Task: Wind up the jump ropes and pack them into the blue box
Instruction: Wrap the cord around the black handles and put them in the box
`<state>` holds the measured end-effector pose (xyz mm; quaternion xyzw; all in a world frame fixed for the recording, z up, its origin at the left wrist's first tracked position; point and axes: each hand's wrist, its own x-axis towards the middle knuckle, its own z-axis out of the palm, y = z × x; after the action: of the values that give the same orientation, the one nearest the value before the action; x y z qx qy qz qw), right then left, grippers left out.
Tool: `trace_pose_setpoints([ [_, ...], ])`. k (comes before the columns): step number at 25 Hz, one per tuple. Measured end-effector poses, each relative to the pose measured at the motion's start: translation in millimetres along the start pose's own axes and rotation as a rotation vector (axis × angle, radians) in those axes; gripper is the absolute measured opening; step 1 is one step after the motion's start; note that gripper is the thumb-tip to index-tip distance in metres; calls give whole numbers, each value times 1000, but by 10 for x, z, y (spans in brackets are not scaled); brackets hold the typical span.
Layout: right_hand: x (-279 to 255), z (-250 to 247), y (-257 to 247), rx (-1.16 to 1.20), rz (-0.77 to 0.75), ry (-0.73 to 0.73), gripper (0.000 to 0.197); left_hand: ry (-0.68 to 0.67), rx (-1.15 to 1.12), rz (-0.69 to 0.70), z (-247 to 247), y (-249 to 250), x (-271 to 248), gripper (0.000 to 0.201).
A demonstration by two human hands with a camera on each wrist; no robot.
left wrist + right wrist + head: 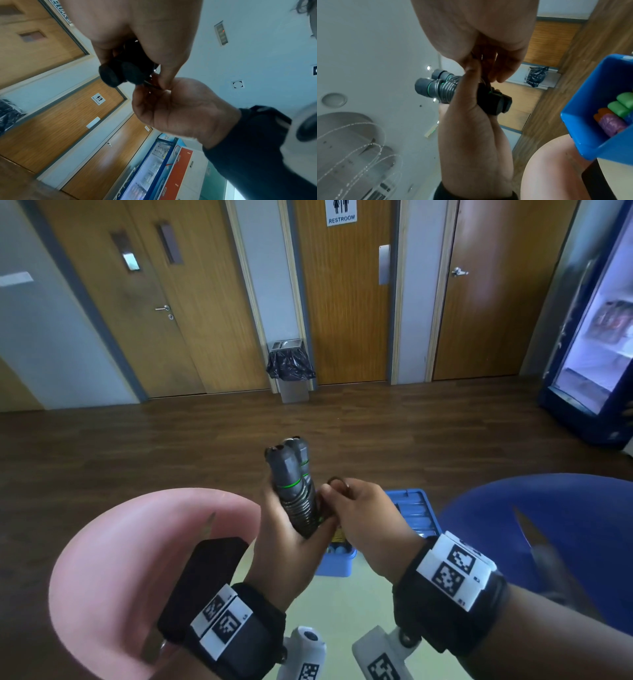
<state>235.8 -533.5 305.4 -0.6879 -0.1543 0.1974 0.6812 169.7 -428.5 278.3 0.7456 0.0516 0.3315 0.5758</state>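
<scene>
Rope coiled round paired grey, green-ringed handles.

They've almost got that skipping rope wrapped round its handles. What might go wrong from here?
1. The cord is coiled round the two grey handles held in the left hand; the right hand pinches only the last loop, so a slip would probably let the coils spring loose.
2. The blue box already holds coloured handles, so the bundle may fit tightly.
3. The box sits at the table's edge and could get nudged off.
</scene>
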Motion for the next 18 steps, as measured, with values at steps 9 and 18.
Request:
trace_pose_setpoints([
  [9, 181, 252, -106, 482, 11, -464, 24, 141, -569, -501, -561, -127, 339, 56],
  [18, 452, 1310, -286, 243, -137, 224, 22, -35, 29, 95, -1301, -151, 434, 49],
])
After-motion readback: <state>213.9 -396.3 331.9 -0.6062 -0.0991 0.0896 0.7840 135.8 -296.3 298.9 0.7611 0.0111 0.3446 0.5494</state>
